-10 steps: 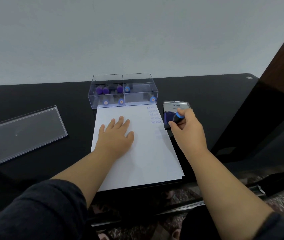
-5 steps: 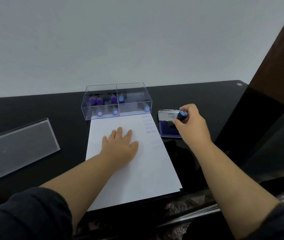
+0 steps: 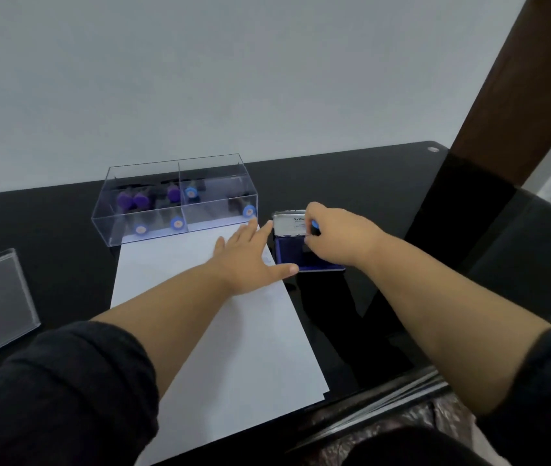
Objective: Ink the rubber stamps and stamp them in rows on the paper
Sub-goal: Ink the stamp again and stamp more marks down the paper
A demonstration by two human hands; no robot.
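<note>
A black tabletop [image 3: 351, 183] carries a white sheet of paper [image 3: 233, 348]. At the paper's far edge stands a clear box [image 3: 173, 200] holding more stamps. The left hand [image 3: 250, 260] lies flat, fingers straight, on the paper's upper right corner, its thumb touching the ink pad [image 3: 301, 243] just beside the paper. Over that pad, the right hand [image 3: 341, 237] grips a blue-topped stamp [image 3: 314, 227].

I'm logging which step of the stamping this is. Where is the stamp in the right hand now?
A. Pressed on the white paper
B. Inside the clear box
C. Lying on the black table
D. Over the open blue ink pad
D: the right hand grips the blue-capped stamp above the open ink pad, beside the paper, not on it.
</note>
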